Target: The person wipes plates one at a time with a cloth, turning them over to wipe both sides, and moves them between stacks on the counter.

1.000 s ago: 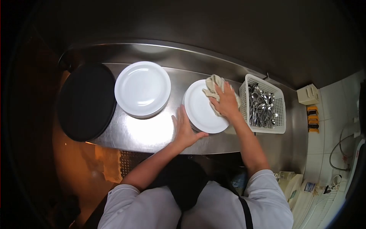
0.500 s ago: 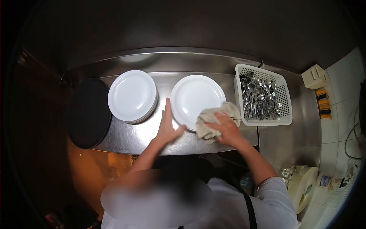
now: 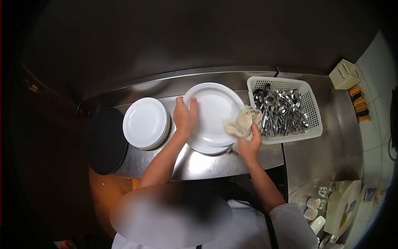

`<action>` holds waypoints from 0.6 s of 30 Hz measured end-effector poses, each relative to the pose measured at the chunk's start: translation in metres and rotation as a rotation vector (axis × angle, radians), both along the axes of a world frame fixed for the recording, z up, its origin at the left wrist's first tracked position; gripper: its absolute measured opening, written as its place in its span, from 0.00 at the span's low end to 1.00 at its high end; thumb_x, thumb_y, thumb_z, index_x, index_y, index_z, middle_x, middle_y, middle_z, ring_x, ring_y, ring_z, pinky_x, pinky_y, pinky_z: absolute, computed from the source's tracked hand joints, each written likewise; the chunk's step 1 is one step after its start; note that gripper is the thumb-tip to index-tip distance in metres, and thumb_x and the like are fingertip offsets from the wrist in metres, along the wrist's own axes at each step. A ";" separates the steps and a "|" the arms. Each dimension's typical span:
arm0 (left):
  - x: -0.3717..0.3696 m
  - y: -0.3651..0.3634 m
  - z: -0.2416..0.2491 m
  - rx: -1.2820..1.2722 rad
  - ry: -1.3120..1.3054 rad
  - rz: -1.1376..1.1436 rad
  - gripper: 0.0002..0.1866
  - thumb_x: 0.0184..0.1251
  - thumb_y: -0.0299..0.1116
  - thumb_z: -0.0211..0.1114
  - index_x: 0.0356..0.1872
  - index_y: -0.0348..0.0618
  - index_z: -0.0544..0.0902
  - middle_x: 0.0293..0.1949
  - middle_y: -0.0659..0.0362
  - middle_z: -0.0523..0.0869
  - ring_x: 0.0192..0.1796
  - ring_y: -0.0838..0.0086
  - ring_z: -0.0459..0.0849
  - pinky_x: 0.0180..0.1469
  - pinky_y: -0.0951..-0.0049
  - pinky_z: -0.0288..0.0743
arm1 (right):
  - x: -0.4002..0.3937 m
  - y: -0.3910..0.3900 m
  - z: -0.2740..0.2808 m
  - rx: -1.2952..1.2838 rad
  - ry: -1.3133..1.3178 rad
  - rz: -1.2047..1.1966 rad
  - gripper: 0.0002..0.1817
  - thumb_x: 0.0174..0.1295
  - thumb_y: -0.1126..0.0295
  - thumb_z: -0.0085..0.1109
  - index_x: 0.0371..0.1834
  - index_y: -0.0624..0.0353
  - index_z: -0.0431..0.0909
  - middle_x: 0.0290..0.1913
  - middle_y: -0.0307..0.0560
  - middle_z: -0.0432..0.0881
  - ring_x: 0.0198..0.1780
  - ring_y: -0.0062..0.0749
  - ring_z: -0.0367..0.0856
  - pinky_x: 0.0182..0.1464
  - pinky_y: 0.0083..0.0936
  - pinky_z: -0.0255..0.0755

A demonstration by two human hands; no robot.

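Note:
A white plate (image 3: pixel 215 114) is lifted off a stack of white plates (image 3: pixel 202 147), whose lower edge shows below it. My left hand (image 3: pixel 185 118) grips the plate's left rim, thumb on the upper face and the fingers partly hidden behind it. Bunched in my right hand (image 3: pixel 250 146) is a beige cloth (image 3: pixel 244 123), pressed to the plate's right rim. To the left of my left hand stands another stack of white plates (image 3: pixel 145 122).
A white perforated basket (image 3: pixel 313 110) full of spoons and forks (image 3: pixel 282 108) stands on the right of the steel counter (image 3: pixel 203 166). A dark round tray (image 3: pixel 107 141) lies at the left end. White cups (image 3: pixel 312 208) and glasses sit at the lower right.
My left hand has closed on the plate's left rim, and the plate has come up off its stack. The cloth has moved up along the right rim. The view has shifted slightly.

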State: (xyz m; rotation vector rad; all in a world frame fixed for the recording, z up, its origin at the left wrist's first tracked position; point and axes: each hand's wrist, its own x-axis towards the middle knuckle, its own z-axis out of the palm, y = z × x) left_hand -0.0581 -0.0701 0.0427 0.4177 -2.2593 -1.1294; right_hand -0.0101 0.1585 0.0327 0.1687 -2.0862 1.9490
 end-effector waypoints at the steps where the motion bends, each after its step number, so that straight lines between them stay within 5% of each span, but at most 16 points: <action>1: -0.003 0.001 0.010 0.075 -0.024 0.006 0.16 0.72 0.41 0.62 0.45 0.35 0.80 0.35 0.41 0.87 0.41 0.48 0.87 0.45 0.53 0.78 | 0.009 0.002 0.010 0.013 0.089 0.100 0.29 0.55 0.73 0.69 0.62 0.69 0.76 0.58 0.57 0.83 0.60 0.40 0.83 0.64 0.36 0.73; 4: -0.009 0.014 0.027 0.198 0.054 -0.078 0.18 0.73 0.45 0.61 0.40 0.37 0.80 0.34 0.45 0.86 0.38 0.55 0.85 0.41 0.57 0.76 | 0.012 -0.016 0.084 0.075 0.517 0.346 0.30 0.53 0.64 0.71 0.59 0.67 0.79 0.55 0.55 0.84 0.58 0.42 0.84 0.66 0.41 0.71; 6: -0.008 0.033 0.021 0.316 0.209 -0.306 0.18 0.73 0.45 0.61 0.40 0.37 0.79 0.33 0.45 0.86 0.37 0.55 0.85 0.41 0.57 0.76 | -0.005 -0.051 0.113 -0.161 0.632 0.428 0.26 0.56 0.60 0.70 0.54 0.65 0.81 0.50 0.55 0.85 0.53 0.47 0.85 0.63 0.41 0.72; 7: -0.003 0.042 0.017 0.562 0.238 -0.452 0.18 0.73 0.46 0.61 0.39 0.37 0.79 0.33 0.45 0.86 0.37 0.55 0.85 0.40 0.57 0.76 | -0.019 -0.068 0.103 -0.020 0.548 0.231 0.20 0.62 0.62 0.67 0.52 0.64 0.81 0.48 0.55 0.85 0.50 0.46 0.84 0.60 0.39 0.73; 10: 0.011 0.011 0.018 1.251 0.315 -0.828 0.18 0.73 0.46 0.62 0.38 0.37 0.79 0.32 0.45 0.85 0.36 0.55 0.85 0.39 0.57 0.75 | -0.017 -0.086 0.108 0.132 0.029 0.386 0.16 0.64 0.67 0.64 0.52 0.64 0.81 0.48 0.53 0.85 0.49 0.46 0.84 0.57 0.39 0.74; 12: 0.015 -0.036 0.022 1.491 0.350 -0.998 0.19 0.73 0.47 0.62 0.38 0.37 0.78 0.31 0.45 0.85 0.36 0.55 0.85 0.39 0.57 0.75 | 0.017 -0.098 0.054 0.079 0.259 0.516 0.22 0.64 0.70 0.61 0.61 0.66 0.78 0.62 0.61 0.79 0.64 0.53 0.78 0.69 0.42 0.66; 15: 0.028 -0.066 0.019 1.560 0.364 -1.008 0.19 0.73 0.47 0.62 0.37 0.38 0.78 0.30 0.45 0.84 0.35 0.55 0.84 0.38 0.58 0.75 | 0.052 -0.121 0.101 0.146 0.646 0.615 0.35 0.52 0.62 0.70 0.65 0.66 0.77 0.73 0.78 0.63 0.74 0.70 0.64 0.77 0.50 0.55; 18: 0.040 -0.057 0.007 1.571 0.372 -0.874 0.19 0.72 0.48 0.63 0.36 0.38 0.77 0.30 0.46 0.83 0.34 0.55 0.84 0.37 0.58 0.74 | 0.009 -0.146 0.138 0.166 0.717 0.643 0.31 0.44 0.62 0.73 0.54 0.64 0.84 0.65 0.74 0.73 0.69 0.67 0.72 0.69 0.50 0.69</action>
